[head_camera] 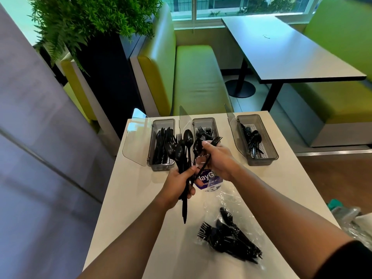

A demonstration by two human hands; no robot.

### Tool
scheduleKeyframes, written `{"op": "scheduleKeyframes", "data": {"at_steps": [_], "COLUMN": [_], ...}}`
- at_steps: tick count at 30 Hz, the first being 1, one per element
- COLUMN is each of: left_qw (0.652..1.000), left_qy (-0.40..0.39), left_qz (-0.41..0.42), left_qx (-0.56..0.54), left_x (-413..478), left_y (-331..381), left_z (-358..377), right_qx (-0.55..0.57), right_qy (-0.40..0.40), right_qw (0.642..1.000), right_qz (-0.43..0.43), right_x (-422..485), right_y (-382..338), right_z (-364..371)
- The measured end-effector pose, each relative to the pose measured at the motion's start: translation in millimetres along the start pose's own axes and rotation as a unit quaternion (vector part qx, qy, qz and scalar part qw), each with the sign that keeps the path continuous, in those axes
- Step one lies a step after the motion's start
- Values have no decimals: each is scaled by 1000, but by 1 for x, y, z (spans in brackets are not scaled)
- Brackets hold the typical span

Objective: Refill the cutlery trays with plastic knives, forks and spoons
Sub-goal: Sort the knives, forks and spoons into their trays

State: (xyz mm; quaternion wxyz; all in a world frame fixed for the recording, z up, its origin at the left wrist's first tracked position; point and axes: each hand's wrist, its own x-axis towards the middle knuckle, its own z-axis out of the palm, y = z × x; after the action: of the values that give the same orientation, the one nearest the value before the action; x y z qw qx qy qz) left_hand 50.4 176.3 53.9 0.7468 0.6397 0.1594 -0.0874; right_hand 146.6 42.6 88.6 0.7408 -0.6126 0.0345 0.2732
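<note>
Our left hand (179, 184) grips a bundle of black spoons and forks (181, 152) upright, we judge so that our right hand (219, 160), pinching one fork (216, 140), can sort pieces into the trays (204, 119) along the table's (141, 198) far edge.

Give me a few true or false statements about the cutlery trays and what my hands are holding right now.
1. The left tray stands open. True.
2. The left hand is empty. False: it grips a bundle of black cutlery.
3. The middle tray holds forks. True.
4. The right tray is empty. False: spoons lie in it.
5. The right hand holds a fork. True.
</note>
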Motion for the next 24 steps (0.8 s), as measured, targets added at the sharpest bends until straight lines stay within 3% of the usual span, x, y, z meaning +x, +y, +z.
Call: {"op": "scheduleKeyframes", "data": {"at_steps": [5, 14, 20, 24], "left_qw": [1000, 999, 999, 998], "left_qy": [-5, 3, 15, 16], "left_qz": [4, -15, -15, -22], "left_qx": [4, 28, 47, 53], "left_x": [-1, 0, -1, -2], "left_y": [-1, -9, -11, -13], "left_z": [-2, -8, -12, -13], "right_qx": [11, -104, -248, -272], "right_qy": [49, 80, 122, 123], "right_qw": [998, 989, 960, 954], "right_qz": [-26, -64, 49, 39], "right_x": [6, 18, 47, 65], "right_y": [1, -16, -35, -36], "right_z": [-9, -10, -16, -18]}}
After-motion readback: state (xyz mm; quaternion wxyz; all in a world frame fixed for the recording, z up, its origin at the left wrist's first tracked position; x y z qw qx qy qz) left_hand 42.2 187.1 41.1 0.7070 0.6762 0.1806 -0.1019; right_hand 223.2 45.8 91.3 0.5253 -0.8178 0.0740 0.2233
